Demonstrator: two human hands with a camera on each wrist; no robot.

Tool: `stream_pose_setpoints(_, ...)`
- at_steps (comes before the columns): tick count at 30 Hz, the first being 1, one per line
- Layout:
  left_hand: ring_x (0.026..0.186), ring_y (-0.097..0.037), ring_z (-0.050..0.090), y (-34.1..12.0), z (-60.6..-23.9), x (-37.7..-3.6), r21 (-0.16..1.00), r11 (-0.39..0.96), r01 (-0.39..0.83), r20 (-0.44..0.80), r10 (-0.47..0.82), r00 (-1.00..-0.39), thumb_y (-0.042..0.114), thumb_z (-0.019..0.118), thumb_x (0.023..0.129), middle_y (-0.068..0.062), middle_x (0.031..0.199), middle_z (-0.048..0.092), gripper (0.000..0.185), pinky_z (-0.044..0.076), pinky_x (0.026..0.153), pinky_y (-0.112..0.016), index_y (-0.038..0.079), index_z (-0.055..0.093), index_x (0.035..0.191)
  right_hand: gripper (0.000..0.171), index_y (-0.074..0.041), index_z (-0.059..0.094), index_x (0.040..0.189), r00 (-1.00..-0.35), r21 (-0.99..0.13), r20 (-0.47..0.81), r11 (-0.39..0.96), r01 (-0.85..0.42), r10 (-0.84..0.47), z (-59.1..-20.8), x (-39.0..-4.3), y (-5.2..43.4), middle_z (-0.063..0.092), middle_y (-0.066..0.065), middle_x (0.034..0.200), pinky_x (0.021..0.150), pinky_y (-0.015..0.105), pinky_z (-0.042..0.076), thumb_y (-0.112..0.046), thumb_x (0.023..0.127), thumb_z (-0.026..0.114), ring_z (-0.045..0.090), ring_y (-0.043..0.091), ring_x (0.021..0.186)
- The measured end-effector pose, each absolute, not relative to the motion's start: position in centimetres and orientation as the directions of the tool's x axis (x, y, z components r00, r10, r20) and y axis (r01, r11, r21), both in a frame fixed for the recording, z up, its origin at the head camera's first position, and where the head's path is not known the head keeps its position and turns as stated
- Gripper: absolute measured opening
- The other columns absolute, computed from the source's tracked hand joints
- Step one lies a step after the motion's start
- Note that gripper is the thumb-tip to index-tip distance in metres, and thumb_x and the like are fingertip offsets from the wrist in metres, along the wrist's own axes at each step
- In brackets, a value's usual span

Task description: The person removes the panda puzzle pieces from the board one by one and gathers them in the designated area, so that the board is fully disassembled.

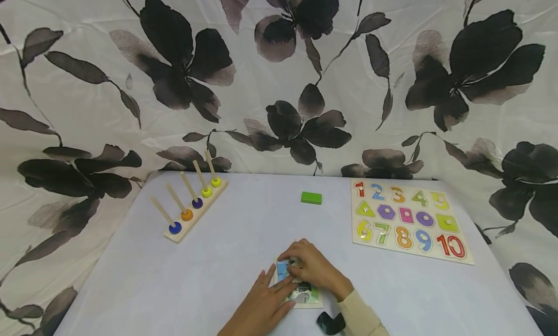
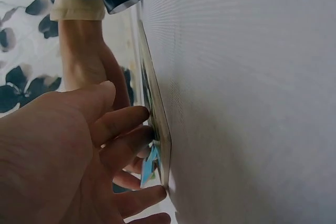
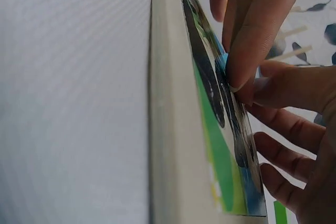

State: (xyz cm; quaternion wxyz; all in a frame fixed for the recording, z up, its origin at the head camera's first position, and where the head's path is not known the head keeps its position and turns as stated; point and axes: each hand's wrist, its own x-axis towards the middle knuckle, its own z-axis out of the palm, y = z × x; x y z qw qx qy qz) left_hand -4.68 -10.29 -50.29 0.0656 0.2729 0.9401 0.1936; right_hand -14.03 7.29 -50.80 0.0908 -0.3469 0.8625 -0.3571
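So my left hand (image 1: 266, 302) lies flat, fingers straight, pressing down on the picture puzzle board (image 1: 305, 297) at 6 o'clock on the table (image 1: 244, 239). My right hand (image 1: 311, 268) curls over it, fingertips pinching a blue piece (image 1: 282, 270) at its far end.

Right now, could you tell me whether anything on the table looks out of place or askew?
Only the green block stands out: it lies alone mid-table, apart from the peg rack and the number board. Both hands rest on the small picture puzzle, which lies flat.
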Motion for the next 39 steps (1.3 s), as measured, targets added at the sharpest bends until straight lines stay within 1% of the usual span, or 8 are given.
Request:
stream_pose_setpoints(4, 0.136, -0.047, 0.031, -10.3, -50.3, -4.7, 0.418, 0.773, 0.477, -0.031, 0.538, -0.843, 0.038, 0.045, 0.101, -0.002, 0.141, 0.05, 0.042, 0.033, 0.102, -0.066, 0.019, 0.055, 0.136, 0.026, -0.021, 0.073, 0.109, -0.727, -0.658, 0.11, 0.499, -0.564, -0.678, -50.7, -14.0, 7.3, 0.066, -0.012, 0.102, 0.088, 0.034, 0.043, -0.01, 0.086, 0.069, 0.05, 0.007, 0.098)
stream_pose_setpoints(8, 0.135, -0.049, 0.032, -10.5, -50.1, -4.8, 0.425, 0.765, 0.484, -0.038, 0.549, -0.835, 0.039, 0.044, 0.101, -0.004, 0.143, 0.049, 0.042, 0.034, 0.1, -0.067, 0.018, 0.056, 0.135, 0.026, -0.02, 0.074, 0.109, -0.728, -0.667, 0.106, 0.495, -0.557, -0.677, -50.7, -14.1, 7.4, 0.065, -0.011, 0.1, 0.085, 0.031, 0.043, -0.008, 0.087, 0.068, 0.049, 0.006, 0.095)
stream_pose_setpoints(16, 0.133, -0.05, 0.034, -10.5, -50.3, -4.7, 0.426, 0.76, 0.491, -0.035, 0.556, -0.831, 0.039, 0.043, 0.102, -0.004, 0.143, 0.048, 0.042, 0.035, 0.1, -0.066, 0.017, 0.057, 0.134, 0.021, -0.017, 0.074, 0.108, -0.739, -0.671, 0.108, 0.5, -0.548, -0.665, -50.9, -14.0, 7.5, 0.065, -0.011, 0.097, 0.083, 0.028, 0.045, -0.012, 0.089, 0.068, 0.05, 0.005, 0.093)
stream_pose_setpoints(20, 0.133, -0.05, 0.034, -10.5, -50.2, -4.6, 0.424, 0.762, 0.489, -0.031, 0.552, -0.833, 0.039, 0.043, 0.102, -0.004, 0.143, 0.048, 0.042, 0.035, 0.1, -0.066, 0.017, 0.057, 0.134, 0.018, -0.016, 0.074, 0.106, -0.764, -0.656, 0.14, 0.519, -0.548, -0.63, -50.9, -14.1, 7.7, 0.067, -0.012, 0.097, 0.084, 0.028, 0.047, -0.015, 0.09, 0.067, 0.052, 0.004, 0.093)
stream_pose_setpoints(24, 0.134, -0.049, 0.033, -10.4, -50.2, -4.7, 0.428, 0.77, 0.474, -0.042, 0.541, -0.84, 0.04, 0.041, 0.102, -0.003, 0.145, 0.047, 0.042, 0.033, 0.101, -0.066, 0.018, 0.057, 0.134, 0.017, -0.015, 0.074, 0.104, -0.806, -0.676, 0.183, 0.524, -0.519, -0.562, -50.4, -14.3, 8.3, 0.068, -0.011, 0.099, 0.087, 0.031, 0.049, -0.015, 0.088, 0.07, 0.055, 0.006, 0.095)
stream_pose_setpoints(29, 0.137, -0.046, 0.03, -10.4, -50.2, -4.7, 0.442, 0.78, 0.442, -0.063, 0.519, -0.853, 0.042, 0.041, 0.102, 0.0, 0.145, 0.046, 0.041, 0.03, 0.105, -0.064, 0.022, 0.055, 0.135, 0.017, -0.014, 0.074, 0.101, -0.853, -0.687, 0.215, 0.547, -0.479, -0.476, -49.6, -14.7, 10.4, 0.069, -0.012, 0.096, 0.088, 0.033, 0.05, -0.01, 0.084, 0.072, 0.057, 0.008, 0.096)
stream_pose_setpoints(33, 0.138, -0.044, 0.03, -10.4, -50.2, -4.6, 0.438, 0.79, 0.429, -0.072, 0.506, -0.859, 0.041, 0.043, 0.101, 0.002, 0.145, 0.047, 0.04, 0.028, 0.107, -0.063, 0.025, 0.055, 0.135, 0.018, -0.017, 0.075, 0.098, -0.873, -0.668, 0.228, 0.583, -0.462, -0.431, -49.5, -14.7, 12.8, 0.068, -0.015, 0.094, 0.086, 0.032, 0.051, -0.007, 0.083, 0.073, 0.057, 0.007, 0.096)
stream_pose_setpoints(39, 0.138, -0.041, 0.031, -10.4, -49.8, -4.4, 0.445, 0.798, 0.407, -0.1, 0.496, -0.863, 0.044, 0.04, 0.101, 0.005, 0.144, 0.048, 0.041, 0.027, 0.109, -0.06, 0.026, 0.056, 0.135, 0.017, -0.018, 0.075, 0.095, -0.884, -0.638, 0.216, 0.625, -0.45, -0.415, -49.9, -14.4, 16.1, 0.068, -0.015, 0.091, 0.082, 0.03, 0.051, -0.007, 0.082, 0.074, 0.058, 0.007, 0.092)
